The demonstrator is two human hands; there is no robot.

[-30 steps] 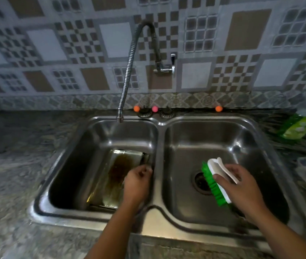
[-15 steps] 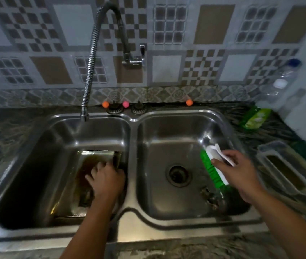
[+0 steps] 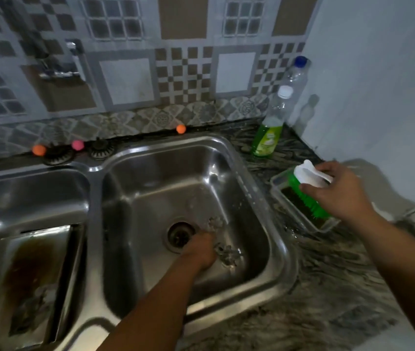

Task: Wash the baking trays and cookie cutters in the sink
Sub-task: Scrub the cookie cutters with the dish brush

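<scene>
Hands: left [image 3: 201, 252] blurred among scalloped metal cutters [image 3: 228, 253], grip unclear; right [image 3: 338, 191] gripping green-bristled brush [image 3: 305, 188].

I am seeing no words I can read. The green soap bottle [image 3: 264, 140] is wearing a label, but it is too blurry.

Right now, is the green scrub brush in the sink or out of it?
Out. The right hand grips the scrub brush over the clear container on the counter, right of the sink.
</scene>
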